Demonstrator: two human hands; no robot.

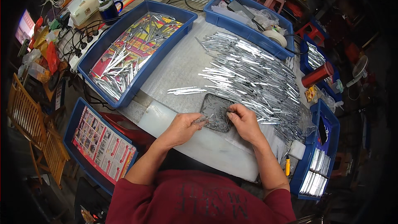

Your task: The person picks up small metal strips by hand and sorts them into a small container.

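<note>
The dark pad (217, 112) at the near edge of the table (178, 70) serves as the reference point. Both hands work at it, close to the body, which keeps the small parts under direct view.

Left hand (182, 127): at the pad's left edge, fingers pinched on a few thin silver strips (204, 119) whose tips lie on the pad. The pinch appears to keep them aligned as a bundle.

Right hand (244, 121): at the pad's right edge, fingertips curled down against the pad surface. Whether they grip a strip cannot be told.

Strip pile (253, 72): loose on the table, behind and to the right of the pad, fanned toward it. This puts stock within short reach of the right hand. A few stray strips lie just behind the pad to the left.

Containers:
- Large blue bin (137, 49), behind and left of the pad: holds more silver strips on a coloured printed sheet.
- Second blue bin (248, 27), far behind the pad: holds clear plastic bags, a dark flat item and a tape roll.
- Low blue tray (99, 145), left of the pad and below table level: holds only a printed sheet.
- Blue crate (319, 157), right of the pad: holds stacked flat silver bundles.

A red cylinder (317, 74) lies right of the pile.
</note>
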